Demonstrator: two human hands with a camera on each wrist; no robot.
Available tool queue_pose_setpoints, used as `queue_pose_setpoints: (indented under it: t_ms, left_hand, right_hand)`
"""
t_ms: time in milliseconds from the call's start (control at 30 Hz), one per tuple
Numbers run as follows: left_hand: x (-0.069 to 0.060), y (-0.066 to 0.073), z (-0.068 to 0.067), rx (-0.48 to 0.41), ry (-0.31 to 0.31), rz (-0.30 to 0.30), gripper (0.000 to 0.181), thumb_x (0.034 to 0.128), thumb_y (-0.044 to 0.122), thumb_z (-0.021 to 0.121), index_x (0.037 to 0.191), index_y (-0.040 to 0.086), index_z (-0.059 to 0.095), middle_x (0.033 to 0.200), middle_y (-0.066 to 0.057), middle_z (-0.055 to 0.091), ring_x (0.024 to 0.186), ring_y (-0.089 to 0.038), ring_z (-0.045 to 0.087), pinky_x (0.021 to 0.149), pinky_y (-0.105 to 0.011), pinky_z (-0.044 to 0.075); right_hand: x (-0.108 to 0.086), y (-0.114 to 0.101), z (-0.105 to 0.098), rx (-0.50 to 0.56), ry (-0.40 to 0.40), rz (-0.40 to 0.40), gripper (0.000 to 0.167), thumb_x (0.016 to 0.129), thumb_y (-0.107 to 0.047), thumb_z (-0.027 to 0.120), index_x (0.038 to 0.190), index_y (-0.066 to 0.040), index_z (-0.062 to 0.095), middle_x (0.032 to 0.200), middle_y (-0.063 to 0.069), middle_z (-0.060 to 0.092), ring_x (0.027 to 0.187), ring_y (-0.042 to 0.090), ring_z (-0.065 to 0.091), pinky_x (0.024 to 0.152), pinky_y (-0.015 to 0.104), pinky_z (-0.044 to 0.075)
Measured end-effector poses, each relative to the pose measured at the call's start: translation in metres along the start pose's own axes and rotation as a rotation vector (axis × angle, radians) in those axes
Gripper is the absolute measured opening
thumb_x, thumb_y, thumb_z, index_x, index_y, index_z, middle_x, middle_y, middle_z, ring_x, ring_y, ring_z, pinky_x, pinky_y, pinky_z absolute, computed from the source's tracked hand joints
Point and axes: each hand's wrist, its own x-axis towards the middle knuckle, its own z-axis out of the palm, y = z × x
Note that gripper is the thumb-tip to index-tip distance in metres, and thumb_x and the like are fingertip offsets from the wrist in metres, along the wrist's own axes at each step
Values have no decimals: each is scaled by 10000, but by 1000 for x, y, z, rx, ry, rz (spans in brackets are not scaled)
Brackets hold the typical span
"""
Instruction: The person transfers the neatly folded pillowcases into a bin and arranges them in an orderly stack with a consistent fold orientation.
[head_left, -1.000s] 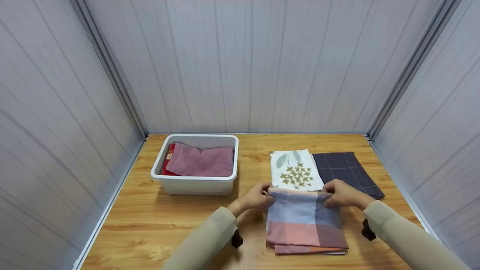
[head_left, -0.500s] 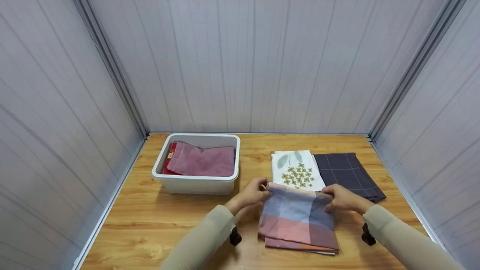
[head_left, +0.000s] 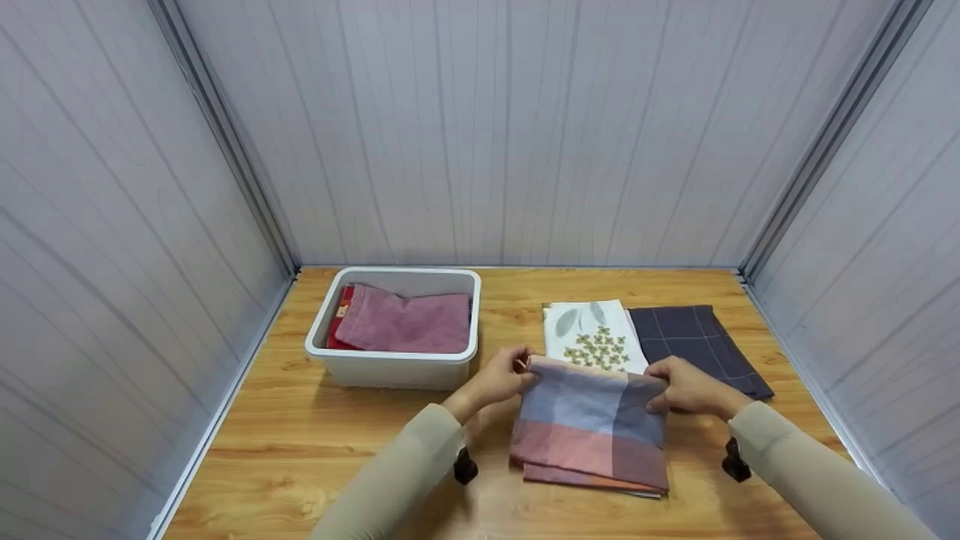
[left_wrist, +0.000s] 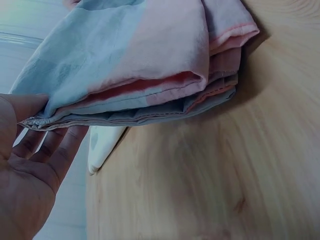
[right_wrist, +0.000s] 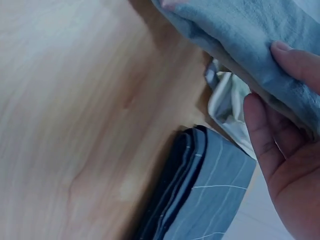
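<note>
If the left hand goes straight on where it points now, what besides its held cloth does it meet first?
Probably the white flowered cloth, though the left hand seems raised and may pass above it.

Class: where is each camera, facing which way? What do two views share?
Head: on the head, facing forward and down at the plaid cloth; left hand, right hand and sleeves show.
Left wrist: worn there, facing that cloth's edges; left hand shows.
Right wrist: worn there, facing plaid cloth and dark cloth; right hand shows.
Head and right wrist views share the dark cloth.
</note>
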Motion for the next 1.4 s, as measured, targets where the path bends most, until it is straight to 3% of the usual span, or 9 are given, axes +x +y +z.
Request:
queue_pose_setpoints:
  t_ms: [200,500,600,767,900,1100,1267,1400]
  left_hand:
    - [-2,2,-6,16,28,-15,103,952,-17,705,1030,-53,649,957,-55,634,844,-128,599,711,-226,542]
    - [-1,12,-13,34,64,-19,84,968,-25,682,1034,-61,646,933,-58,632,805,-143,616,661,-232,555]
    - [0,16,-14,34,79,-16,77,960,-40,682,1015,-57,632,932,-76,636,792,-153,616,642,-225,558]
    - [1,24,-18,53,113,20,97,937,-76,677,1024,-59,636,936,-92,634,814,-166,599,651,-221,540]
    - [2,29,-22,94,154,75,159,901,-104,677,1053,-59,657,942,-118,655,834,-128,594,676,-208,511]
    - [5,37,-29,76,202,126,212,874,-135,646,1078,-85,671,942,-134,686,841,-110,591,696,-228,542]
    - [8,46,-37,48,234,137,200,875,-132,663,1073,-98,672,910,-50,630,839,-105,572,742,-270,534]
    - [9,55,-44,19,248,118,185,899,-115,675,1083,-93,675,951,-92,662,851,-113,592,729,-251,541]
  right_hand:
    - [4,-6,-5,-70,68,9,185,796,-27,902,920,-74,773,785,16,688,671,153,501,630,300,433]
    - [5,-16,-14,-30,111,-18,185,822,-41,889,900,-36,721,773,19,610,643,136,474,593,302,441]
    - [6,-19,-18,-36,124,-35,167,832,-49,888,916,-46,744,802,28,645,644,128,482,602,298,453]
    - [7,-24,-25,-3,142,-33,181,852,-53,887,1001,-29,787,938,113,752,703,149,575,638,318,543]
    - [6,-28,-30,41,167,-28,186,861,-30,866,1019,13,779,927,145,763,706,163,621,649,336,600]
    - [5,-38,-37,74,267,-40,176,866,-46,872,997,22,776,875,100,761,700,161,641,628,322,580]
    - [6,-44,-41,71,364,-66,163,873,-76,879,964,-4,765,874,39,741,712,140,604,632,304,525]
    - [6,-51,-44,139,419,-83,184,882,-59,871,932,31,719,807,-30,704,701,101,599,638,286,515]
